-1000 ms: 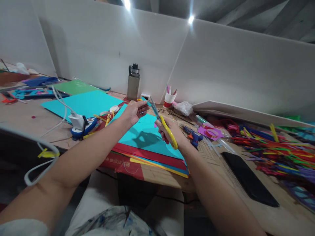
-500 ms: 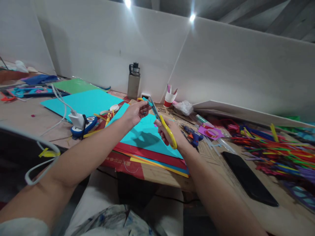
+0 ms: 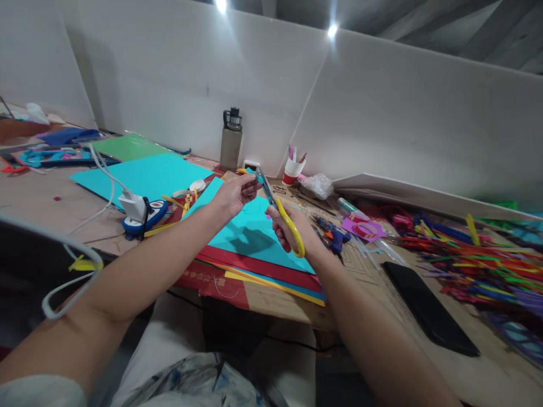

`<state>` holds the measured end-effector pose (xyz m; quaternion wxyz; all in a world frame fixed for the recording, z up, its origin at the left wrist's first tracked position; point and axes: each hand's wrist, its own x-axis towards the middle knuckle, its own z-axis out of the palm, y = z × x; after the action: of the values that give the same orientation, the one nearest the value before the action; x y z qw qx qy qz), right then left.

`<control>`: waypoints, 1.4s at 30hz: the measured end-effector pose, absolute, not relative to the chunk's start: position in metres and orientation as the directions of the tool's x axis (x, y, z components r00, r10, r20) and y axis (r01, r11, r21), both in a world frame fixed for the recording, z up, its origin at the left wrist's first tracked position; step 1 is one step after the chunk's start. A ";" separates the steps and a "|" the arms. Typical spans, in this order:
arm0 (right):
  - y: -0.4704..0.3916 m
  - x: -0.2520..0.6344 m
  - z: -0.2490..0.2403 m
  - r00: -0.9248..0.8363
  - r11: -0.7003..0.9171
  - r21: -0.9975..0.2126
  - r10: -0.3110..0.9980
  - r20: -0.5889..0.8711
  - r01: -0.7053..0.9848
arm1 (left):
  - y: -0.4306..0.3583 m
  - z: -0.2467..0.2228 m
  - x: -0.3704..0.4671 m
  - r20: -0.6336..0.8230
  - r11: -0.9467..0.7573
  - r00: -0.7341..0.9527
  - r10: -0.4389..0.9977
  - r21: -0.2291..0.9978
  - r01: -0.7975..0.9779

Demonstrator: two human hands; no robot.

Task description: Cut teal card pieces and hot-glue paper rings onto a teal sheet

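My right hand is closed round the yellow handles of a pair of scissors, whose blades point up and away to the left. Between the fingertips of my left hand is a small piece of turquoise paper, pinched right beside the blades. Whether the blades bite into it I cannot tell. Both hands hover over a large turquoise sheet, which lies on a stack of red, blue and yellow sheets near the table's front edge.
A water bottle and a paper cup of pens stand by the wall. At right lie a glue gun, a black phone and a heap of coloured strips. A white charger with its cable is at left.
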<state>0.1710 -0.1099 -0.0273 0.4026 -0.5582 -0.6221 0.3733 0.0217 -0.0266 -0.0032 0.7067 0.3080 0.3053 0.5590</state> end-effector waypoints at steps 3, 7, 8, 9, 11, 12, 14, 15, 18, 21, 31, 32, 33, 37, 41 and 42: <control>-0.110 0.171 -0.026 -0.071 0.110 -0.906 0.994 0.088 0.410 | -0.028 -0.001 0.022 -0.098 0.192 0.185 0.978 0.773 -0.605; -0.111 0.171 -0.025 -0.088 0.117 -0.912 0.992 0.089 0.392 | -0.030 0.000 0.023 -0.094 0.184 0.177 0.980 0.773 -0.607; -0.111 0.170 -0.025 -0.084 0.112 -0.915 0.993 0.086 0.388 | -0.029 -0.001 0.023 -0.093 0.182 0.175 0.980 0.773 -0.607; -0.111 0.170 -0.026 -0.080 0.109 -0.916 0.993 0.084 0.386 | -0.029 -0.001 0.023 -0.092 0.180 0.173 0.981 0.773 -0.609; -0.111 0.169 -0.026 -0.071 0.105 -0.918 0.994 0.084 0.383 | -0.028 -0.003 0.024 -0.090 0.177 0.171 0.981 0.771 -0.612; -0.111 0.169 -0.027 -0.070 0.107 -0.919 0.994 0.087 0.379 | -0.028 -0.003 0.024 -0.090 0.177 0.170 0.981 0.770 -0.613; -0.111 0.168 -0.028 -0.072 0.118 -0.925 0.993 0.099 0.361 | -0.028 -0.004 0.023 -0.088 0.175 0.169 0.982 0.769 -0.614; -0.111 0.168 -0.028 -0.072 0.122 -0.929 0.992 0.104 0.350 | -0.028 -0.004 0.023 -0.087 0.175 0.170 0.982 0.769 -0.615; -0.112 0.166 -0.029 -0.063 0.109 -0.942 0.994 0.093 0.318 | -0.027 -0.004 0.023 -0.076 0.169 0.174 0.982 0.767 -0.620; -0.114 0.163 -0.029 -0.037 0.067 -0.954 0.998 0.059 0.292 | -0.027 -0.004 0.023 -0.074 0.166 0.173 0.982 0.768 -0.618; -0.103 0.166 -0.021 0.077 0.065 -0.996 0.995 0.060 -0.063 | -0.030 -0.009 0.023 0.215 -0.035 0.296 0.931 0.859 -0.511; -0.102 0.169 -0.019 0.066 0.074 -0.992 0.996 0.068 -0.104 | -0.032 -0.009 0.023 0.254 -0.075 0.319 0.913 0.874 -0.481; -0.101 0.171 -0.018 0.046 0.081 -0.987 0.996 0.076 -0.136 | -0.036 -0.008 0.024 0.286 -0.110 0.342 0.895 0.885 -0.453; -0.102 0.177 -0.014 -0.065 0.098 -0.974 0.991 0.114 -0.205 | -0.048 -0.002 0.026 0.362 -0.179 0.417 0.834 0.891 -0.417; -0.104 0.179 -0.013 -0.141 0.101 -0.962 0.980 0.140 -0.255 | -0.052 -0.001 0.025 0.400 -0.207 0.444 0.802 0.883 -0.421; -0.105 0.179 -0.013 -0.142 0.098 -0.960 0.980 0.139 -0.264 | -0.051 -0.001 0.025 0.413 -0.221 0.453 0.790 0.881 -0.418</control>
<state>0.1789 -0.1046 -0.0129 0.5480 -0.3589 -0.4988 0.5676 0.0247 -0.0513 -0.0014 0.6047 0.6005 0.1548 0.4998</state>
